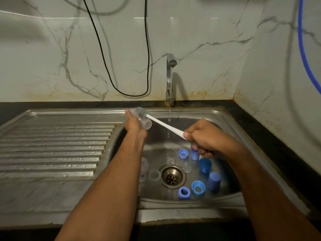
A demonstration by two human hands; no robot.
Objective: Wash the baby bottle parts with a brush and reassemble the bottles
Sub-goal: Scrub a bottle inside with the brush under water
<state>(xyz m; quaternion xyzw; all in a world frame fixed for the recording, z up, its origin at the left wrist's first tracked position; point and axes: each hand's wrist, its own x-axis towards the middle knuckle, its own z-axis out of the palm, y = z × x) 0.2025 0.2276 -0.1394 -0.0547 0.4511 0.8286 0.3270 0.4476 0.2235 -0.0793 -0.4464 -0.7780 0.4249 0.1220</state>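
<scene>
1. The left hand (134,121) is wrapped around a clear bottle body (145,124), held tilted over the left edge of the sink (225,117), its open mouth turned toward the person.
2. The right hand (206,136) is clamped on the white handle of the bottle brush (156,120); the grey bristle head sits just above the bottle, not inside it.
3. Water runs from the tap (171,66) into the basin, between the two hands.
4. On the basin floor around the drain (172,177) lie the blue collar rings (198,187), blue caps (214,183) and more clear parts (154,175), all unassembled.
5. Handling, as a judgement: the bottle looks like light, thin plastic, wet and likely slippery, so a full wrap around its middle suits it better than a fingertip pinch.
6. The brush handle looks stiff and the head soft; holding it near the end gives reach into the bottle.
</scene>
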